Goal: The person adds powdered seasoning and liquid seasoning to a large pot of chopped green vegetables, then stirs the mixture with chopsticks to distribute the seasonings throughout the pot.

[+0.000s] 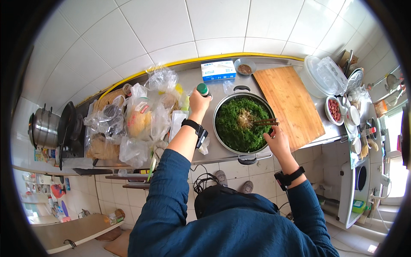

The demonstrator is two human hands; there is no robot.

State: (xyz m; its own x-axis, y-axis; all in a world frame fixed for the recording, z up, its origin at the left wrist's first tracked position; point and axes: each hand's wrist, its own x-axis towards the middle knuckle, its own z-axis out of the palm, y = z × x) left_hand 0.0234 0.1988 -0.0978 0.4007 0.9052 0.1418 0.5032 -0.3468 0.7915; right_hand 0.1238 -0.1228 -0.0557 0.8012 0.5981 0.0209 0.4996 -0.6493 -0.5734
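My left hand [199, 102] is closed around a small bottle with a green cap [202, 88], held above the steel counter left of the pot. A wide two-handled metal pot [217, 135] holds chopped green herbs [237, 138] with a pale brown, crumbly seasoning [245, 119] heaped in the middle. Wooden chopsticks [265, 121] lean in the pot, their tips in the greens and their upper ends past its right rim. My right hand [276, 138] is at that rim, just below the chopsticks, fingers bent; whether it touches them or holds something small cannot be told.
A wooden cutting board [289, 102] lies right of the pot. Behind stand a blue and white box [218, 71] and a glass bowl [245, 66] with brown contents. Plastic bags [141, 119] of food crowd the left counter. A bowl of red items [334, 110] and plastic containers [316, 77] stand at right.
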